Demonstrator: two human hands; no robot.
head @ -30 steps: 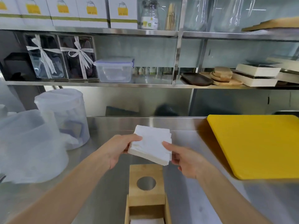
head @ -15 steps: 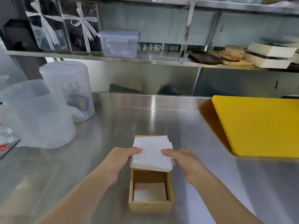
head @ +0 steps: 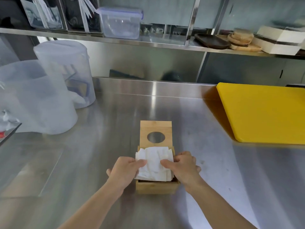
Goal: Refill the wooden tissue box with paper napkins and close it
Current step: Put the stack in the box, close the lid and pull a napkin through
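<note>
Head view: lid [head: 155,131] behind napkin-filled box [head: 156,187].

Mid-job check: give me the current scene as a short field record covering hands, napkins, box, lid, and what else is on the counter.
left hand: gripping the napkin stack's left edge, thumb on top
right hand: gripping the stack's right edge, thumb on top
napkin stack: white, at the box opening, sitting above the rim, not fully pushed in
wooden box: open, on the steel counter
lid: off the opening, extending from the box's far edge, round hole visible
yellow cutting board: right, apart from the box
plastic containers: left rear
step left: seat napkins, close lid
</note>
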